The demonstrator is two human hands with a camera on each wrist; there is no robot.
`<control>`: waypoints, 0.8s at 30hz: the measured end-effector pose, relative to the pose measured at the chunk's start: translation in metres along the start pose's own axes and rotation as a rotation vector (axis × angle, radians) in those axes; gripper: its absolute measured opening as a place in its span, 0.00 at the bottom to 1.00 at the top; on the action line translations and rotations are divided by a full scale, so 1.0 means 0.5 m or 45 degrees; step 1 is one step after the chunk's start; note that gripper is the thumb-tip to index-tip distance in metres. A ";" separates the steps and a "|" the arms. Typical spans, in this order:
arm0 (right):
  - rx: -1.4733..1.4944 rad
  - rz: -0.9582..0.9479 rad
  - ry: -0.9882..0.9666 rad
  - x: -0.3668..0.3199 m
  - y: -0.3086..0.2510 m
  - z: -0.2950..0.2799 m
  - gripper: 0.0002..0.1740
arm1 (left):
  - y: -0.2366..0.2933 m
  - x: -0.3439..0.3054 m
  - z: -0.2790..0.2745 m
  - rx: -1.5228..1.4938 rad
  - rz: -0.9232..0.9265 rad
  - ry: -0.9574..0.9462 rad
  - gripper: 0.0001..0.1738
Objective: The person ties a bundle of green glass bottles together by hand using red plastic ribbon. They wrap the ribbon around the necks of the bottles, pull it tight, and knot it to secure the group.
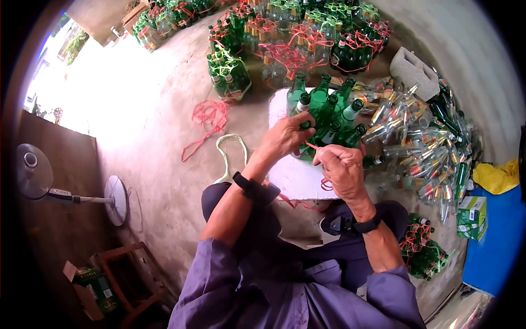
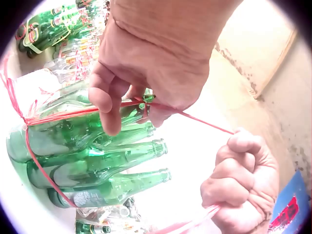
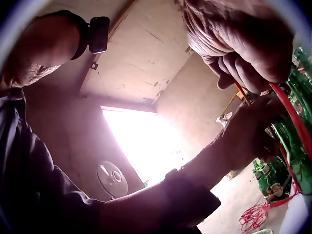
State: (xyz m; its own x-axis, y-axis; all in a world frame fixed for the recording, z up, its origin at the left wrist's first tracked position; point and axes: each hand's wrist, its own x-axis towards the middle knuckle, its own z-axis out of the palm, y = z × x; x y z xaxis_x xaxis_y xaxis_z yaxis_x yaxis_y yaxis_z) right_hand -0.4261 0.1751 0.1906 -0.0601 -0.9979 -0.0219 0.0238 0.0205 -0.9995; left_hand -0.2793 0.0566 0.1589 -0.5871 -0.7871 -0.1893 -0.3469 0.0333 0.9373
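Observation:
Several green bottles stand close together on a white block. Red twine runs around and across them in the left wrist view. At a bottle neck, my left hand pinches the twine where its strands cross, with the other fingers partly bent. My right hand, to the right of it, has its fingers curled round the twine. A red length stretches taut between both hands. A loose end hangs below my right hand beside the block.
Loose bottles are heaped on the right, by a concrete block. Tied bottle bundles stand behind. Red twine and a pale green loop lie on the floor at left. A fan stands further left.

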 end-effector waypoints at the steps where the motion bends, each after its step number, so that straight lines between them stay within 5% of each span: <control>1: 0.045 0.060 0.038 -0.008 0.005 -0.008 0.15 | -0.008 0.007 0.005 0.001 0.056 0.029 0.12; 13: -0.148 0.127 0.169 -0.050 0.030 -0.041 0.14 | -0.050 0.021 0.016 0.065 0.194 0.077 0.08; 15: -0.448 -0.335 0.014 -0.047 0.035 0.002 0.11 | -0.045 0.017 0.018 -0.019 0.159 0.041 0.08; 24: -0.726 -0.537 -0.254 -0.064 0.108 0.077 0.09 | -0.058 0.019 0.027 0.182 0.258 0.161 0.10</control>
State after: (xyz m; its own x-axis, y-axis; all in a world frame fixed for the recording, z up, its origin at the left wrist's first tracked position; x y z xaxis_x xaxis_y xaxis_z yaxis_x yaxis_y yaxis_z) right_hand -0.3843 0.2059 0.1384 0.2343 -0.9189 0.3174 -0.4872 -0.3935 -0.7796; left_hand -0.2850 0.0565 0.1260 -0.5619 -0.8260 0.0440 -0.3369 0.2771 0.8998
